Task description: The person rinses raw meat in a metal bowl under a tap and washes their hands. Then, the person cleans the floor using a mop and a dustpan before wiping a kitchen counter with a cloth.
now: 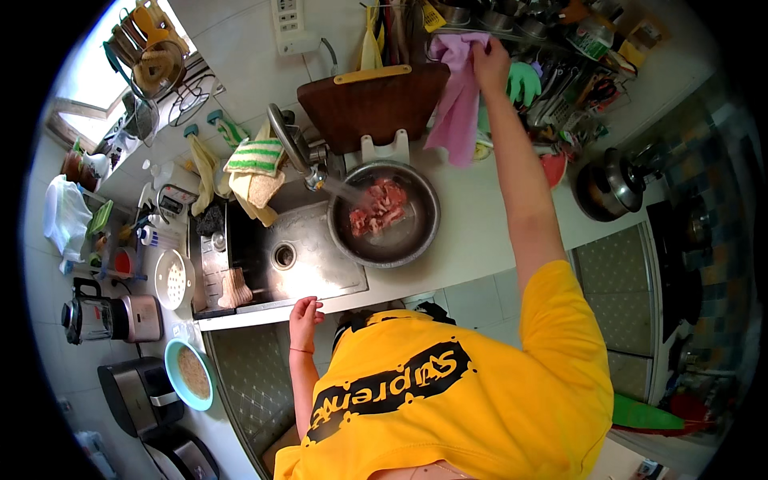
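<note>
My right hand [492,65] reaches up to the shelf at the back and grips the top of a pink cloth [454,111], which hangs down past the cutting board. My left hand [306,318] is in front of the sink edge, fingers loosely curled with nothing visible in them. Water runs from the faucet [294,141] into a metal basin [429,231] that holds chunks of raw red meat [378,207]. This basin stands partly over the right side of the steel sink [327,264] and partly on the white counter [474,216].
A wooden cutting board [372,108] leans in a white stand behind the basin. At right stands a kettle [609,186]. Leftward are a white colander [174,279], a blender [99,318] and a turquoise bowl [207,402] of grain-like food. Striped cloths [257,157] hang near the faucet.
</note>
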Available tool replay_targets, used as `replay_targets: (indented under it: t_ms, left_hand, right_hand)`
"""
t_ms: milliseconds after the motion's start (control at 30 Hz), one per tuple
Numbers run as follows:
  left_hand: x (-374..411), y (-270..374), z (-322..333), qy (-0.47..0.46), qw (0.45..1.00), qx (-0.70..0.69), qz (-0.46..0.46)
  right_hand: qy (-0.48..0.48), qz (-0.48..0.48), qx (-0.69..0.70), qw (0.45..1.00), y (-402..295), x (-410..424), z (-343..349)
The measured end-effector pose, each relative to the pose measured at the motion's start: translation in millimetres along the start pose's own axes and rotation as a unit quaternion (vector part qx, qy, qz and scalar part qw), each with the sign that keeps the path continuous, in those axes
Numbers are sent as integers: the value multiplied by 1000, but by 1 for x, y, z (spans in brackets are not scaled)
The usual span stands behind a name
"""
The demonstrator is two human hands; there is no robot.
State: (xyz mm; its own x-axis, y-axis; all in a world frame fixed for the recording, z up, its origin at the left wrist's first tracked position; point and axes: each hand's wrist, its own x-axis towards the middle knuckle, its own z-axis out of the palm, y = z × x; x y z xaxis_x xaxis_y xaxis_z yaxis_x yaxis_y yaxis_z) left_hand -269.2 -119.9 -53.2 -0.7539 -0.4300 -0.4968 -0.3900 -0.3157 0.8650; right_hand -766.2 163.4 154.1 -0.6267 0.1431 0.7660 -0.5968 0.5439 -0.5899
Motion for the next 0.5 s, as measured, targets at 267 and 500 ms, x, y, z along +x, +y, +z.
replay_targets:
  t_ms: [267,500]
  left_hand:
    - [-1,3,0,12,1000,-27,-9]
    - [11,7,5,-17,1000,19,1]
  right_hand:
    - [-155,-9,-158,975,-10,-5,-6]
    - [-260,-74,-360,893,-7,-13,18]
